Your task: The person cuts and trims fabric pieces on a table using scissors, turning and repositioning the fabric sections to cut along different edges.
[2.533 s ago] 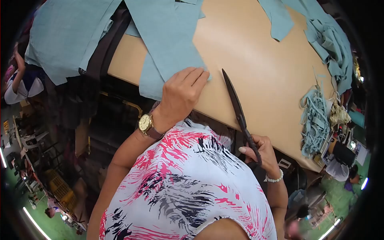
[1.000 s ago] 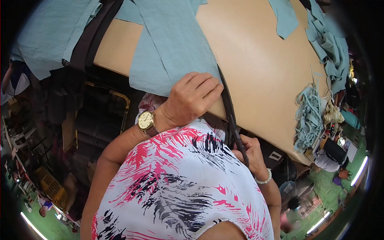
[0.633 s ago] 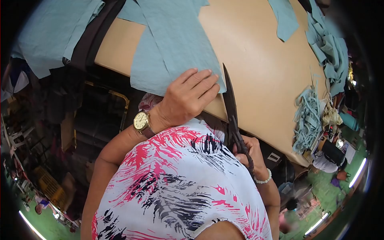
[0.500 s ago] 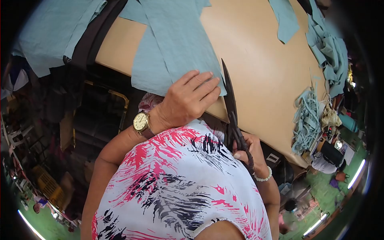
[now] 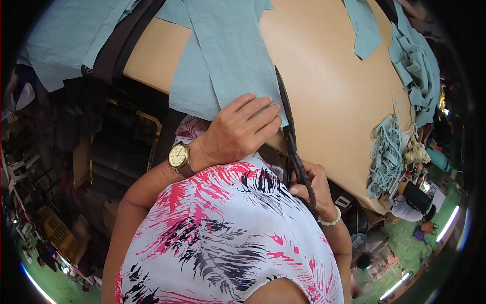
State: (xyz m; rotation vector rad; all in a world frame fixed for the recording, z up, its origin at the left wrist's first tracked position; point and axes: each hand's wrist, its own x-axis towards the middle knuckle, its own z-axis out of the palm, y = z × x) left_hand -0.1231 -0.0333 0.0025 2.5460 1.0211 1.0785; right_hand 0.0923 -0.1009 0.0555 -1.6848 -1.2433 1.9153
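Note:
Blue-green cloth pieces (image 5: pixel 228 55) overlap on the table and reach its near edge. My left hand (image 5: pixel 243 126) lies flat on the lower end of the cloth, fingers extended to the right; a watch is on its wrist. Large dark scissors (image 5: pixel 289 119) are gripped by the handles in my right hand (image 5: pixel 314 185), at the table's near edge. Their long blade points away from me and runs along the right edge of the cloth. Whether the second blade is under the cloth I cannot tell.
The tan table (image 5: pixel 334 96) extends ahead and right. A pile of thin cloth strips (image 5: pixel 387 157) sits at its right edge, with bunched cloth (image 5: pixel 417 76) beyond. Another strip (image 5: pixel 363 30) lies at the far side. More cloth (image 5: pixel 61 45) hangs at upper left.
The scissors and my right hand have shifted slightly left and forward, bringing the blade against the cloth's right edge. My left hand stays on the cloth, almost unmoved.

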